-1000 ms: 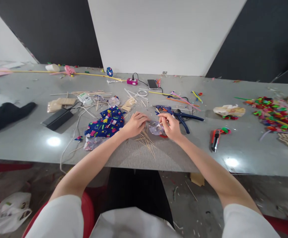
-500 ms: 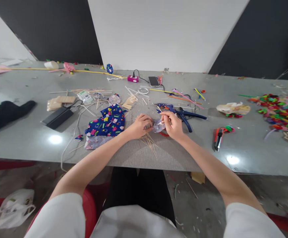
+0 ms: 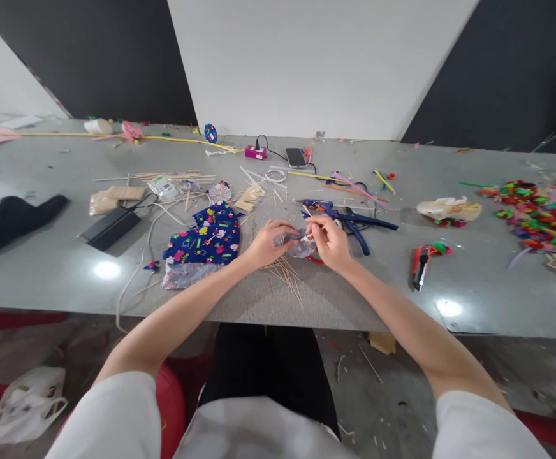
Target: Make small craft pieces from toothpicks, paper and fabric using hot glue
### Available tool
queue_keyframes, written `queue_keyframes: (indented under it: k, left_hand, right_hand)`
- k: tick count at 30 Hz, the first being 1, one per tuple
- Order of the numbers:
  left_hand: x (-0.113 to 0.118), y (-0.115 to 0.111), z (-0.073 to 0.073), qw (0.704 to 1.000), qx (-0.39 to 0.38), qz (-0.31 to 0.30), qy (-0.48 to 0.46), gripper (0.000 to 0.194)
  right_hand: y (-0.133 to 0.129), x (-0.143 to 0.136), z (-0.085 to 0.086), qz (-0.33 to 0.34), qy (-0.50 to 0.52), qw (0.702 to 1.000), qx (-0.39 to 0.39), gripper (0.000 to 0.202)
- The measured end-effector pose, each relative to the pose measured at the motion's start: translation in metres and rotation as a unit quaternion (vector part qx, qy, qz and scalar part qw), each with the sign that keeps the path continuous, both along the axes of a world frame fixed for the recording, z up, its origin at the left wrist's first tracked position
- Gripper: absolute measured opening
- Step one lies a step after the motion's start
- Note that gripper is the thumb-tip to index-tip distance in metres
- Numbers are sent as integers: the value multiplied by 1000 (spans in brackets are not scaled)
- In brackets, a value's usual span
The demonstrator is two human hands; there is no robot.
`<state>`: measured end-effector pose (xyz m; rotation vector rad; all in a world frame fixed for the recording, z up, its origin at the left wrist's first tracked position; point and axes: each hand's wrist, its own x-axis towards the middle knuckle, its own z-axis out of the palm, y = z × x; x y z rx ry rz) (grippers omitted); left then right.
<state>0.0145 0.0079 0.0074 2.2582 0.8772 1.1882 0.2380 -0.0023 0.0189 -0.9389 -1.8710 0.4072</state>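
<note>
My left hand (image 3: 273,243) curls at the near middle of the table, thumb and fingers pinching the left edge of a small pale printed piece of fabric (image 3: 301,248). Over the fabric's right side, my right hand (image 3: 329,242) is closed around a thin wooden stick (image 3: 306,209), whose upper end sticks out above the fingers. A bundle of thin bamboo skewers (image 3: 285,275) lies just below my left hand. Behind my right hand rest a blue glue gun (image 3: 320,206) and a blue-handled tool (image 3: 371,220). Fingers hide part of the fabric.
Left of my hands lies dark blue patterned fabric (image 3: 204,239), near a black box (image 3: 109,227) and a white cable (image 3: 150,242). A red box cutter (image 3: 420,268) lies to the right. Farther back are a phone (image 3: 296,157) and a pink power adapter (image 3: 256,152).
My right hand has shifted slightly left, toward my left hand, with the stick. My left fingers have stretched toward the fabric, and the two hands are closer together.
</note>
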Motion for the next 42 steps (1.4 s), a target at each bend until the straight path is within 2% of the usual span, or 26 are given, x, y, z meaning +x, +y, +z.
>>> queue_keyframes:
  k: [3,9,12,14,16,18,20,22,27,37,42]
  left_hand:
    - [6,-3,-6,1000,-8,-4,-20,15]
    - [12,-6,-11,994,-103,6,-26,9]
    - [11,-7,-10,992,-117,30,-41,10]
    - [10,-7,-9,989,-122,59,-60,10]
    - [10,-9,-6,987,-115,87,-74,9]
    - [9,-10,-4,988,-90,100,-78,9]
    - [8,-12,0,989,-62,106,-77,9]
    - [8,-14,3,990,-42,112,-73,7]
    - [8,-17,8,992,-27,110,-50,9]
    - [9,-15,3,989,-28,93,-108,8]
    - [8,-13,2,986,-30,106,-126,7]
  right_hand:
    - [1,0,-1,25,-13,1000,1,27]
    - [1,-5,-1,39,-14,999,-10,26]
    - [1,-11,-3,51,25,998,-8,39]
    - [0,-15,-5,25,65,998,3,55]
    - [0,-17,-6,-25,101,994,23,60]
    - [-2,-17,-4,-52,105,993,25,48]
    - [-5,-17,2,-48,71,996,3,30]
    - [-8,-18,8,-40,27,999,-15,23]
    - [-14,-24,16,-18,15,999,-25,26]
    - [-12,-22,10,14,50,997,-48,25]
    - [-7,-19,6,12,62,996,-68,27]
